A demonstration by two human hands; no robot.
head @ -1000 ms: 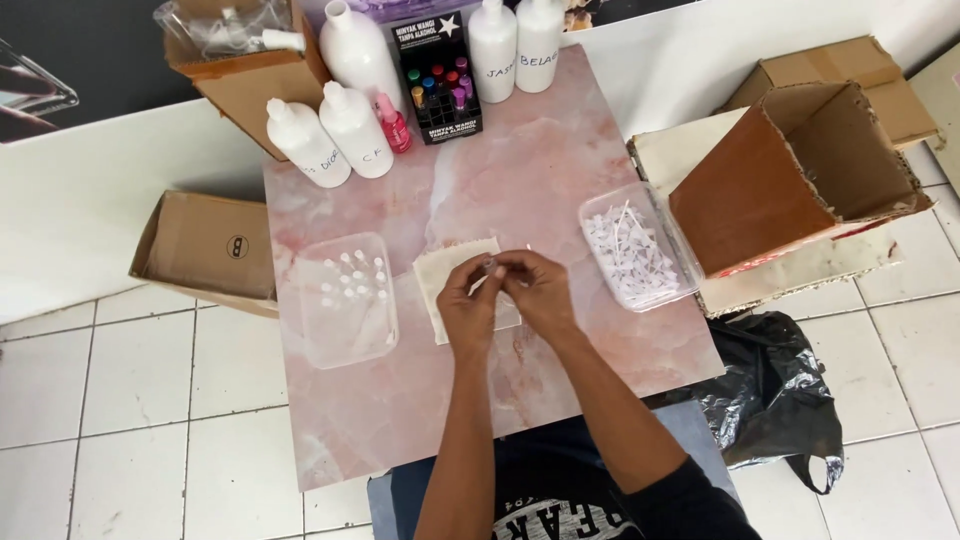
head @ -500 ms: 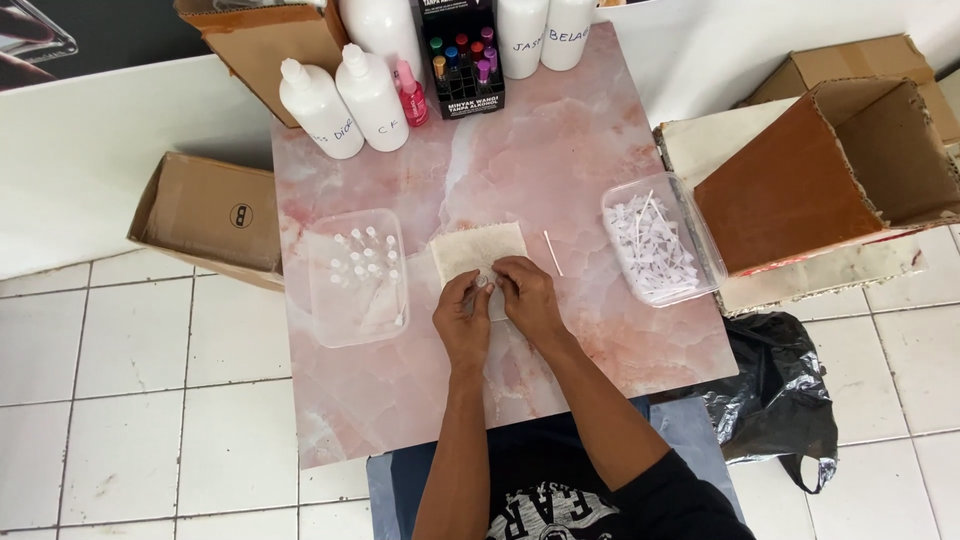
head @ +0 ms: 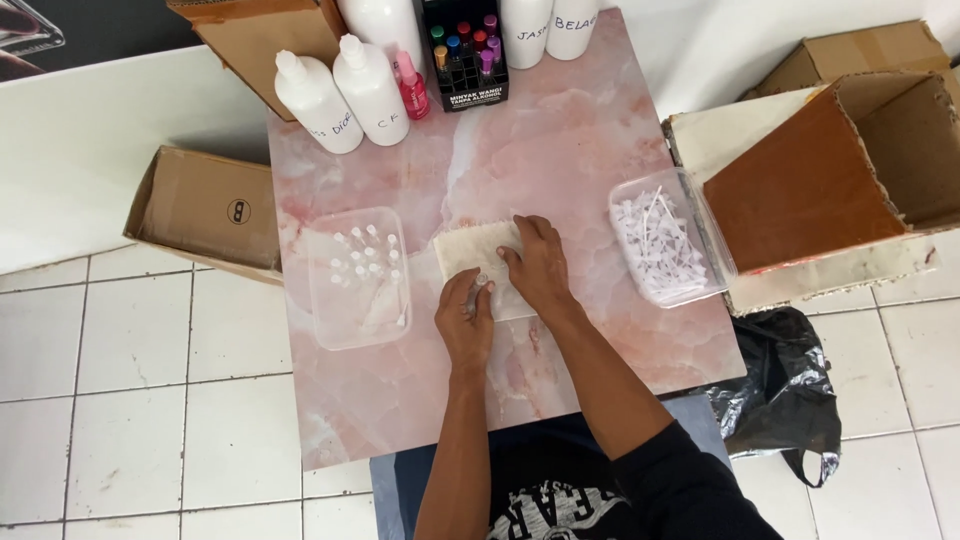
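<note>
Right hand (head: 538,265) lies palm-down, fingers together, pressing a pale cloth (head: 468,248) flat on the pink marble tabletop (head: 560,150). Left hand (head: 466,318), just beside the right fingers, pinches a small clear vial (head: 481,283) between thumb and fingertips; its cap is too small to make out, possibly absent.

Left of the left fingers: clear tray (head: 357,275) of white-capped vials. Right of the right fingers: clear tub (head: 662,243) of white plastic pieces. Beyond the fingertips: two white labelled bottles (head: 345,95), a pink bottle (head: 411,88), a black box (head: 465,50) of coloured caps. Open brown carton (head: 835,165) further right.
</note>
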